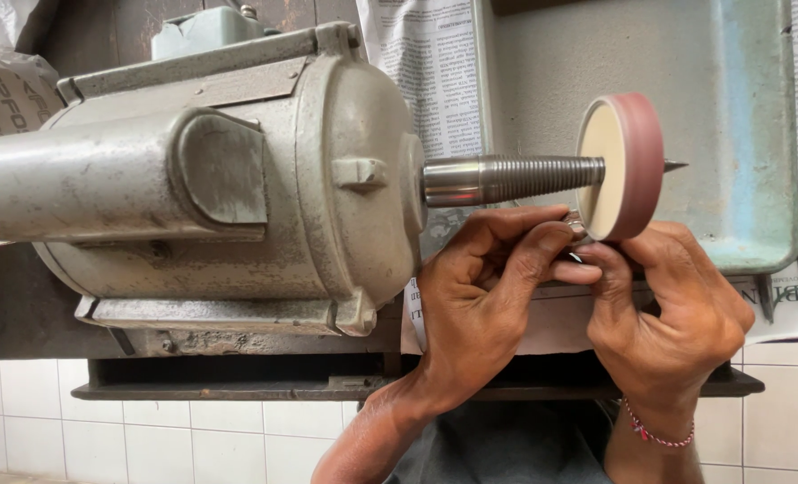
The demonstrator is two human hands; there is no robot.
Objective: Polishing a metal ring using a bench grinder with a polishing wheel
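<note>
A grey bench motor [220,179] drives a threaded steel spindle [511,179] that carries a round wheel [621,166] with a reddish rim and a cream face. My left hand [484,296] and my right hand [668,309] meet just under the wheel. Together their fingertips pinch a small shiny metal piece [576,226] against the wheel's lower edge. Most of the piece is hidden by the fingers. A red bead bracelet [654,435] circles my right wrist.
A worn blue-grey metal guard [731,134] stands behind the wheel. Newspaper sheets [435,72] line the wall and the bench. The spindle's sharp tip [674,165] sticks out past the wheel. White tiles [193,430] lie below the dark bench edge [238,390].
</note>
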